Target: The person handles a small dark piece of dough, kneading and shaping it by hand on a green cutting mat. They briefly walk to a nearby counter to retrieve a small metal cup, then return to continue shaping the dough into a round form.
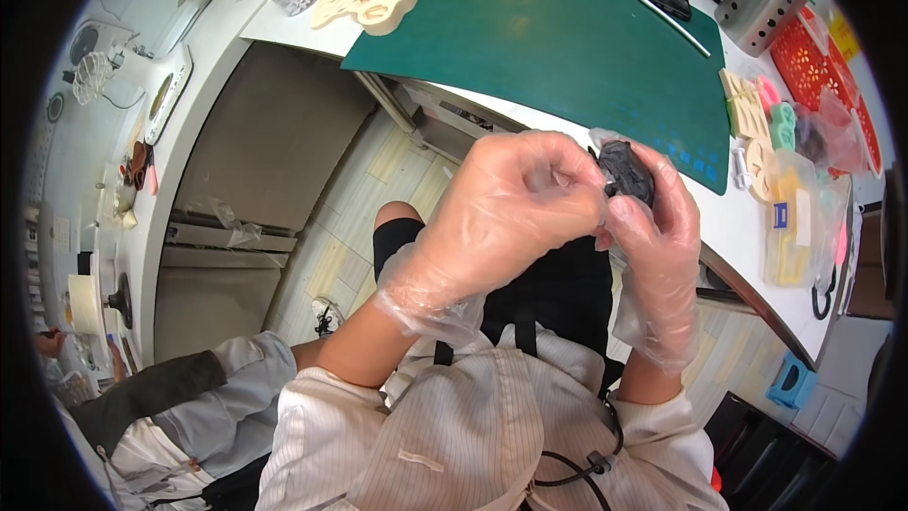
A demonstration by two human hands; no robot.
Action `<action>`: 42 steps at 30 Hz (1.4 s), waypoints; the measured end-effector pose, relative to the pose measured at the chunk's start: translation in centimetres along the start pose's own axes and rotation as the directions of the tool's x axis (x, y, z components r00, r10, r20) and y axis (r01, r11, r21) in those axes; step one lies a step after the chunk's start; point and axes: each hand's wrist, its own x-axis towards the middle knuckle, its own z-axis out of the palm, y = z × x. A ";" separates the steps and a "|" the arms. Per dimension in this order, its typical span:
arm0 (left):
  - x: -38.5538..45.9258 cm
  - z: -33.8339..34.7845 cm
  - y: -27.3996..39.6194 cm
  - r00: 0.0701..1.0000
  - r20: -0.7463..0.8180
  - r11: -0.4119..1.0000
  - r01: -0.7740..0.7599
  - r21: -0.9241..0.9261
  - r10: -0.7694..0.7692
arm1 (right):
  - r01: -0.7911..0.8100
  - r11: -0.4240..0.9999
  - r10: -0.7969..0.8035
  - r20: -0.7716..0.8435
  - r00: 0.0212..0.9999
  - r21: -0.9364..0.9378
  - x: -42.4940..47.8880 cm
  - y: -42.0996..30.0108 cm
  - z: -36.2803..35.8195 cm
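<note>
Both my hands wear clear plastic gloves and are raised in front of the green mat's near edge. My right hand (656, 209) holds a lump of soft black paste (627, 172), with the thumb in front and the fingers curled behind. The lump has an uneven, creased surface. At its left side my left hand (521, 191) pinches the edge between thumb and fingertips. The glove and fingers hide exactly what is pinched. A bit of clear plastic film (604, 135) shows just above the lump.
The green mat (525, 28) covers much of the white table, with a white stick tool (670, 21) on it. Cream silicone moulds (383, 0) lie at the far left. A plastic box (791, 227) and red basket (816, 57) stand right. A co-worker's sleeve (152, 387) is at left.
</note>
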 end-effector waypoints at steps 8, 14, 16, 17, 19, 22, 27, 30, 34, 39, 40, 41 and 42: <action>-0.5 1.0 0.5 0.986 0.039 0.912 -0.164 0.377 0.161 | 0.086 0.977 -0.067 0.099 0.993 -0.194 0.1 -0.5 -1.6; 0.1 0.8 0.3 0.991 0.131 0.999 -0.005 0.051 -0.002 | -0.088 0.996 0.083 0.202 0.976 0.014 -0.3 -0.8 -2.3; 0.5 0.7 0.5 0.981 0.187 0.998 0.056 -0.001 -0.054 | -0.138 0.989 0.123 0.214 0.969 0.057 -0.3 -0.8 -2.7; 0.7 0.7 0.6 0.973 0.216 0.996 0.087 -0.026 -0.079 | -0.147 0.985 0.124 0.222 0.967 0.093 -0.4 -0.9 -2.8; 1.0 0.7 0.7 0.968 0.226 0.993 0.116 -0.029 -0.107 | -0.166 0.972 0.123 0.242 0.963 0.167 -0.4 -1.2 -2.9; 1.0 1.2 0.3 0.981 0.179 0.994 0.089 -0.062 -0.077 | -0.204 0.949 0.155 0.208 0.966 0.239 -0.4 -1.4 -2.7; 0.4 3.3 -0.2 0.995 0.093 0.987 -0.060 0.152 0.046 | -0.190 0.963 0.146 0.226 0.963 0.190 -0.2 -1.7 -3.5; -0.2 4.3 -0.3 0.977 0.106 0.882 -0.213 0.420 0.185 | -0.211 0.974 0.183 0.260 0.948 0.085 -0.1 -2.0 -4.6; -0.9 5.5 -0.3 0.953 0.112 0.805 -0.297 0.513 0.280 | -0.147 0.989 0.140 0.280 0.950 0.004 -0.9 -2.5 -5.5; -1.7 6.9 -0.3 0.976 0.073 0.890 -0.219 0.400 0.208 | -0.081 0.996 0.071 0.208 0.976 0.040 -3.1 -3.8 -5.9; -1.8 7.1 -0.2 0.982 0.099 0.930 -0.186 0.318 0.163 | -0.088 0.994 0.075 0.201 0.977 0.058 -3.6 -4.0 -6.1; -1.8 7.2 0.1 0.984 0.129 0.961 -0.148 0.235 0.119 | -0.095 0.993 0.079 0.194 0.978 0.077 -4.2 -4.3 -6.2; -1.9 7.3 0.4 0.984 0.162 0.983 -0.104 0.154 0.079 | -0.111 0.989 0.090 0.193 0.977 0.102 -4.7 -4.4 -6.5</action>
